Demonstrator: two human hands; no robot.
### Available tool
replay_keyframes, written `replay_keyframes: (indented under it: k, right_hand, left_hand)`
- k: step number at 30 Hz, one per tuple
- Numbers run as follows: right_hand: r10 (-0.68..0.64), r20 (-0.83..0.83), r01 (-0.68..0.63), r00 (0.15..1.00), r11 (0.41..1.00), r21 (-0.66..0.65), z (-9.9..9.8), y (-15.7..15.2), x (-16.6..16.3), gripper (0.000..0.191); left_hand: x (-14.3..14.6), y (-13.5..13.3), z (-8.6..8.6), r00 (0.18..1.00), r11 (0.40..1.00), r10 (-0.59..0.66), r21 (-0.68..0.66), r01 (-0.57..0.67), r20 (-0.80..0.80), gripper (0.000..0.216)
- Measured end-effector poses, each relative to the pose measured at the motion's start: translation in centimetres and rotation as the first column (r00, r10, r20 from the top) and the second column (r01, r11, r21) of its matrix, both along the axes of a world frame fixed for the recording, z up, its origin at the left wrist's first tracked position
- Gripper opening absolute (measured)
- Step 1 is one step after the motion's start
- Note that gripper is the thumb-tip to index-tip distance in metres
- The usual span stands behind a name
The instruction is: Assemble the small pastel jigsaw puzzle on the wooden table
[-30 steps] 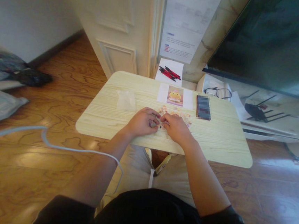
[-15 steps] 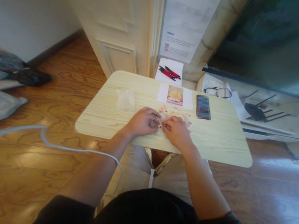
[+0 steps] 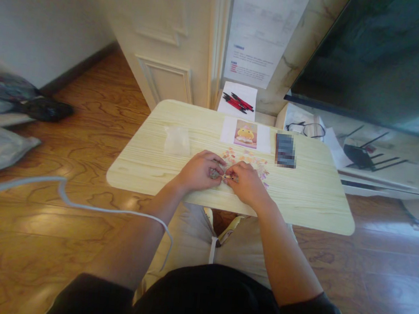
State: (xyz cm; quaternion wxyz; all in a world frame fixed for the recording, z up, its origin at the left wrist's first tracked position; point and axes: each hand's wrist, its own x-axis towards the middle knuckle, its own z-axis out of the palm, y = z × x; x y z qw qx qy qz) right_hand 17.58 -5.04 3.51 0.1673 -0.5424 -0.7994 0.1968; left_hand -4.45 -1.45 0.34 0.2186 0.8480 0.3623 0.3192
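Note:
My left hand [image 3: 201, 172] rests on the small pale wooden table [image 3: 146, 161], its thumb and fingertips pinched around a small puzzle piece. Facing it, my right hand [image 3: 247, 184] is closed in a pinch, and its fingertips meet the left ones over small pieces [image 3: 226, 177]. Fingers cover most of what is held. Just beyond both hands lies a spread of tiny orange, pink and purple puzzle pieces [image 3: 253, 158]. A printed picture [image 3: 246, 134] of a yellow figure lies flat behind them.
A translucent bag [image 3: 177, 141] lies left on the table, a pixelated dark phone-like object [image 3: 286, 150] right. Behind are red-black pens [image 3: 238, 102] on paper, glasses [image 3: 312, 129] and a router [image 3: 358, 157]. A white cable [image 3: 109, 210] crosses my left arm.
My right fingertips have shifted slightly and now cover more of the small pieces between the hands. The left hand stays nearly still.

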Motion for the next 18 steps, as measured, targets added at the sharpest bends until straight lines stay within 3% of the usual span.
replay_keyframes:
  k: [6, 10, 18]
  right_hand:
    - [-0.135, -0.130, 0.134, 0.982, 0.991, -0.017, 0.2, -0.4, 0.1, 0.006]
    - [-0.192, -0.049, 0.196, 0.980, 0.977, 0.079, -0.2, -1.1, -0.4, 0.008]
    - [-0.064, 0.129, 0.047, 0.990, 0.990, 0.131, 0.1, -1.6, -0.4, 0.024]
  left_hand:
    - [0.0, 0.0, 0.2, 1.000, 1.000, 0.003, -0.019, -0.003, 0.001, 0.011]
    - [0.0, 0.0, 0.3, 1.000, 1.000, 0.002, -0.014, -0.002, -0.004, 0.010]
    - [0.1, -0.2, 0.5, 1.000, 1.000, 0.010, -0.009, -0.010, 0.003, 0.007]
